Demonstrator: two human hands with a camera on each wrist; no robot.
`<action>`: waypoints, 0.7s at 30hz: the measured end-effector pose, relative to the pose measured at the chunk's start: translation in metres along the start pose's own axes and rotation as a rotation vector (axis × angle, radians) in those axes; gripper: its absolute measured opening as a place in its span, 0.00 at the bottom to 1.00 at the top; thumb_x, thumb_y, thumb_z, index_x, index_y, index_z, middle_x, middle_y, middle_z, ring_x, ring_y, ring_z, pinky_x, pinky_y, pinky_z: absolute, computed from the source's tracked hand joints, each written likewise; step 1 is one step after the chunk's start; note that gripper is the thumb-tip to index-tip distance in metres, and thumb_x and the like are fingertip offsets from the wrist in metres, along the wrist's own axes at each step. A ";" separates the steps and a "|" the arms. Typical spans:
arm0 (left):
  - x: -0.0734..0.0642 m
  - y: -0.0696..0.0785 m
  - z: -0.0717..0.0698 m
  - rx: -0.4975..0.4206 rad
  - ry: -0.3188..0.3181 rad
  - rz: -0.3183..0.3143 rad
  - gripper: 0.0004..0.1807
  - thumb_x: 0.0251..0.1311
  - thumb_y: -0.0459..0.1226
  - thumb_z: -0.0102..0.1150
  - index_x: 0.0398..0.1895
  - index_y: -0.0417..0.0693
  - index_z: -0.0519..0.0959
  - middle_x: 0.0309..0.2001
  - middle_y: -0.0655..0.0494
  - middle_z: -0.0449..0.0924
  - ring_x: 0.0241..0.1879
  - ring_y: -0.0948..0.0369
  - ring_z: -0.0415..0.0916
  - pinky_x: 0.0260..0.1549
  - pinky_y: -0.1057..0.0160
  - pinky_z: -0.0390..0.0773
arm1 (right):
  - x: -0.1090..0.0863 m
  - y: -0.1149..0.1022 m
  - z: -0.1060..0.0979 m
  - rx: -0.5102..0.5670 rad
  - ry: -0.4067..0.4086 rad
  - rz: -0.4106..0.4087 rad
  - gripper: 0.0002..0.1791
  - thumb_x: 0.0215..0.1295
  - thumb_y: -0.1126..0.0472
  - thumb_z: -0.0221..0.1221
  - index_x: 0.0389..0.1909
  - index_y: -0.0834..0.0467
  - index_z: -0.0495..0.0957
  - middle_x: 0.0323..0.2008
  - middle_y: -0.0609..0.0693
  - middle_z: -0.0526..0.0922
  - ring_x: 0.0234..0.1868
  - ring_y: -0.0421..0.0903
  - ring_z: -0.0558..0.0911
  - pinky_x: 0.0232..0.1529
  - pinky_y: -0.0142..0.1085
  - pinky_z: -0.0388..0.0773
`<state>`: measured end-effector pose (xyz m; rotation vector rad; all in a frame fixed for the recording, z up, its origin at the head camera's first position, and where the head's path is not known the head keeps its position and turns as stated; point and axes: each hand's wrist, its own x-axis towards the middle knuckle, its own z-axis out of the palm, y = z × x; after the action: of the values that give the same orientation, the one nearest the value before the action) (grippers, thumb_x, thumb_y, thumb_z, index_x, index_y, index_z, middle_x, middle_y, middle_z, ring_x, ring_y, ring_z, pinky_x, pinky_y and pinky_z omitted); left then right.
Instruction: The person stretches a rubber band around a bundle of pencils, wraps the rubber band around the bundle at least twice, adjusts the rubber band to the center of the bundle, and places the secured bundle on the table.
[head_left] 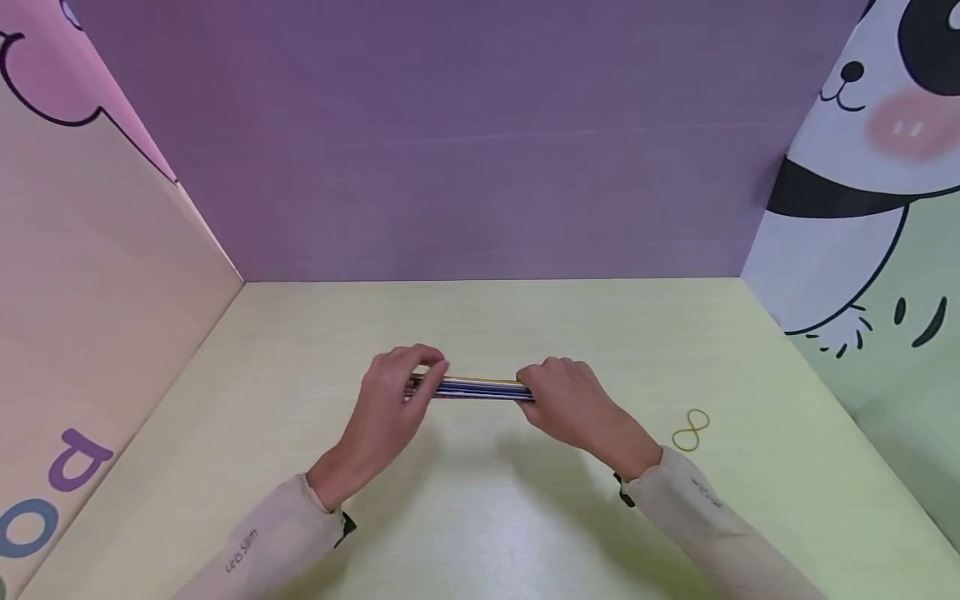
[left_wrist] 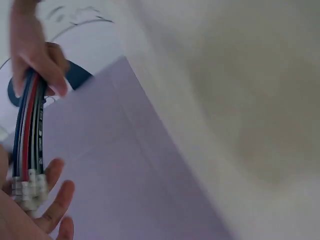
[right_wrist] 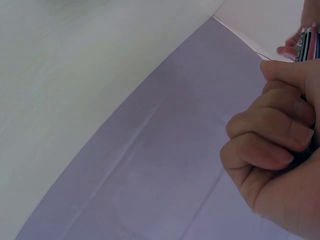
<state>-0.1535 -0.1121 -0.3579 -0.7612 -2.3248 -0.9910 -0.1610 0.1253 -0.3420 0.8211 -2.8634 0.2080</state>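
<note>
A bundle of pencils [head_left: 480,389], dark blue, red and striped, is held level above the table between two hands. My right hand [head_left: 570,400] grips one end, its fingers curled tightly round the shafts in the right wrist view. Around the other end is my left hand [head_left: 388,396], thumb along the near side and forefinger bent over the top. In the left wrist view the whitish pencil ends [left_wrist: 30,190] lie against this hand, with its other fingers [left_wrist: 59,202] spread apart behind them. A thin yellow line runs along the bundle's top in the head view.
On the pale table [head_left: 480,533], a yellow rubber band [head_left: 691,430] twisted into a figure eight lies beside the right forearm. A purple panel [head_left: 480,150] closes off the back. Printed side walls stand left and right, the right one with a panda [head_left: 847,179].
</note>
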 end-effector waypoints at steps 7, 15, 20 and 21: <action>-0.003 0.003 0.008 0.600 -0.142 0.385 0.24 0.51 0.46 0.74 0.46 0.44 0.75 0.23 0.56 0.75 0.25 0.57 0.74 0.33 0.60 0.77 | -0.001 -0.005 -0.001 -0.049 0.024 -0.062 0.15 0.58 0.65 0.65 0.17 0.53 0.71 0.12 0.42 0.64 0.15 0.40 0.60 0.16 0.31 0.58; -0.003 -0.002 0.015 0.709 -0.080 0.298 0.18 0.62 0.39 0.67 0.25 0.45 0.66 0.09 0.61 0.54 0.09 0.65 0.48 0.07 0.69 0.49 | 0.002 -0.008 -0.003 0.156 0.080 -0.149 0.12 0.57 0.61 0.69 0.24 0.51 0.74 0.17 0.38 0.69 0.18 0.38 0.66 0.19 0.29 0.64; -0.010 -0.001 0.013 0.625 -0.220 0.184 0.13 0.60 0.37 0.68 0.30 0.44 0.71 0.11 0.60 0.61 0.09 0.64 0.52 0.07 0.69 0.52 | 0.007 0.004 -0.010 0.888 0.057 -0.090 0.14 0.68 0.51 0.63 0.51 0.50 0.80 0.46 0.42 0.82 0.45 0.43 0.80 0.49 0.40 0.79; -0.011 0.001 0.013 0.610 -0.240 0.166 0.13 0.59 0.37 0.69 0.31 0.44 0.71 0.11 0.60 0.63 0.10 0.64 0.53 0.07 0.69 0.53 | 0.008 0.006 -0.011 1.029 0.078 -0.070 0.15 0.72 0.50 0.59 0.53 0.52 0.79 0.50 0.45 0.81 0.50 0.47 0.79 0.53 0.44 0.78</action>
<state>-0.1480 -0.1049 -0.3722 -0.8224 -2.5086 -0.0945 -0.1697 0.1276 -0.3306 0.9787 -2.5123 1.7234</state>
